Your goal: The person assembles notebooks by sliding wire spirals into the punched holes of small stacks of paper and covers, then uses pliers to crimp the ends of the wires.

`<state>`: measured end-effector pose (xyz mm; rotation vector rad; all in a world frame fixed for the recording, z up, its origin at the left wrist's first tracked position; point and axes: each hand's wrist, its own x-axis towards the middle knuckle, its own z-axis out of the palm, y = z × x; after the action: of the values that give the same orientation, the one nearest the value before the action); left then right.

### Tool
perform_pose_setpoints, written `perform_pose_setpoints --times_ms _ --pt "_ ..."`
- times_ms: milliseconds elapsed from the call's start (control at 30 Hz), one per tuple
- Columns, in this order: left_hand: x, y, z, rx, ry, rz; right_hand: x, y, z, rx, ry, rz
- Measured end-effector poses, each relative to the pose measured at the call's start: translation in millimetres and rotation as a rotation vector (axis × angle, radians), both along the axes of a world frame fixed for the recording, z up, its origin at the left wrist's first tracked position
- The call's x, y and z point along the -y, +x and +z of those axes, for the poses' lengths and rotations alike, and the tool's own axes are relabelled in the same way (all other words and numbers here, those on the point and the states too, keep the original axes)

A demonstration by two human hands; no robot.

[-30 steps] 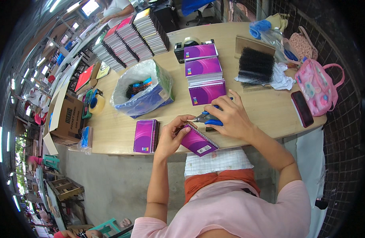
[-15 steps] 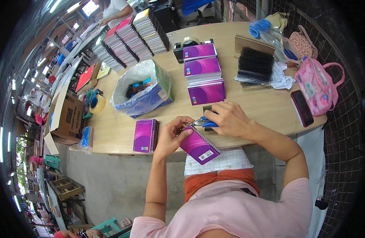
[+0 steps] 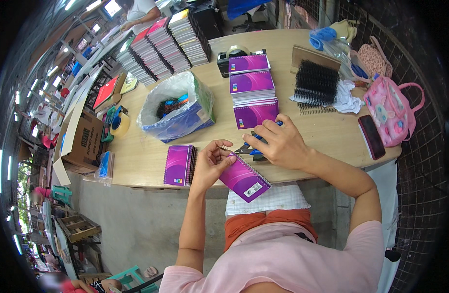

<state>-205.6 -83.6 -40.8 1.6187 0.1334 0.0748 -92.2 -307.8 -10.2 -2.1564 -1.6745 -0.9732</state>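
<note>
My left hand is closed on the upper end of a purple spiral notebook, which tilts over the table's front edge. A metal coil runs along its right side. In my right hand is a pair of blue-handled pliers, its handles spread apart. The tips of the pliers reach the coil's top end, beside my left fingers; whether they touch the wire is too small to tell. A small stack of purple notebooks lies left of my left hand. Beyond my right hand stand more purple notebooks in a row of stacks.
A plastic-lined box holds dark coil scraps. Behind it rise tall notebook piles and a tape dispenser. To the right are black coils, a phone and a pink bag. A carton stands left. A person works far back.
The plier handles have spread wider, and my right fingers have lifted and opened around them. The notebook and my left hand have barely shifted.
</note>
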Motion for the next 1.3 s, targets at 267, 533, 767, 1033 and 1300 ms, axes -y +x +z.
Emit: perform_pose_setpoints --times_ms 267,533,767,1033,1300 --pt "8 1 1 0.095 0.110 0.116 3 -8 5 -1.012 -0.270 -0.124" --pt "-170 89 50 0.274 -0.099 0.485 26 6 6 -1.007 0.234 -0.216" --pt "-192 112 42 0.198 -0.019 0.584 49 9 -21 -1.105 0.287 -0.235" --pt "-98 -26 84 0.436 0.715 0.603 88 -3 -50 -1.378 0.478 -0.259" --pt "-97 -81 -43 0.773 1.382 0.591 103 -1 -81 -1.339 0.448 -0.406"
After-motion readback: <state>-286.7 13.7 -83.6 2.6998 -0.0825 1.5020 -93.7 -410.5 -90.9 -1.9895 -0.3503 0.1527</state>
